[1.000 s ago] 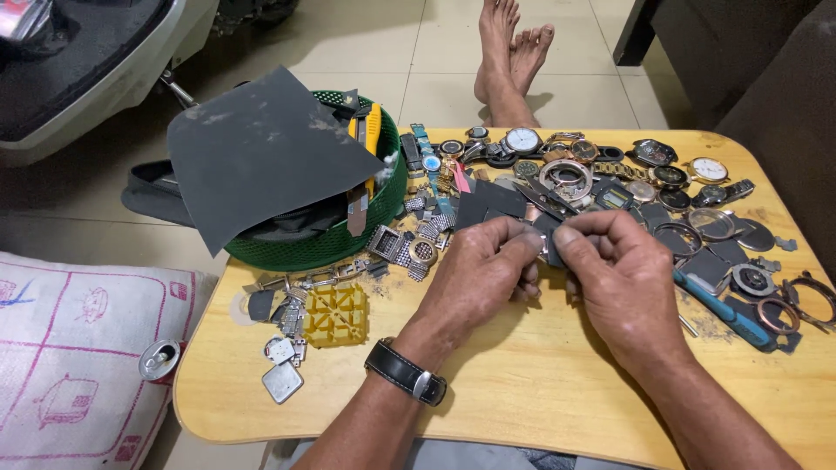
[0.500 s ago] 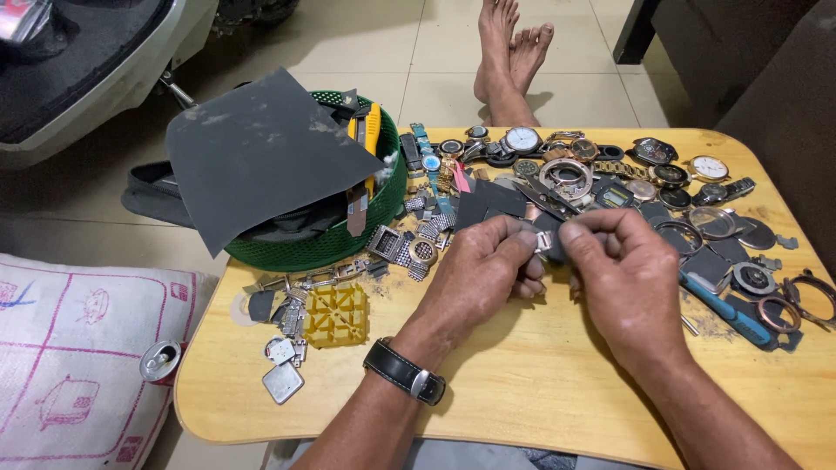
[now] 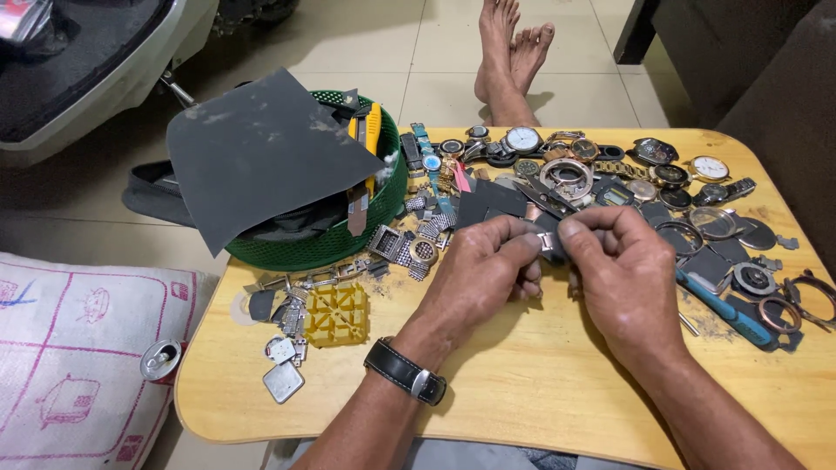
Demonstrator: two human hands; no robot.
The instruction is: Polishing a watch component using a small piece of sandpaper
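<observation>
Your left hand (image 3: 483, 270) and your right hand (image 3: 623, 270) meet over the middle of the wooden worktop (image 3: 540, 383), well to the right of the green basket (image 3: 348, 239). Both hands are curled nearly closed, and their fingertips pinch a small metal watch part (image 3: 548, 245) between them. It is mostly hidden by your fingers, so its exact shape cannot be told. A black-strapped wristwatch (image 3: 406, 374) sits on your left wrist.

The green basket stands at the worktop's far left corner. A dark grey sheet of sandpaper (image 3: 257, 152) lies tilted over its rim, and a yellow utility knife (image 3: 372, 130) pokes up inside it. Just in front of the basket, toward you, lies a yellow plastic holder block (image 3: 336, 313) with some small metal pieces (image 3: 283, 365) beside it. To the basket's right, beyond your hands, spreads a heap of watches and watch cases (image 3: 575, 170), among them a white-dialled watch (image 3: 523, 139). Farther right from the basket, near the worktop's right edge, lies a blue-handled tool (image 3: 727, 309), just beside your right hand.

Left of the basket, off the worktop, sits a pale cushion (image 3: 70, 357) with pink lines. Behind the worktop, two bare feet (image 3: 509, 52) rest on the tiled floor (image 3: 392, 52).
</observation>
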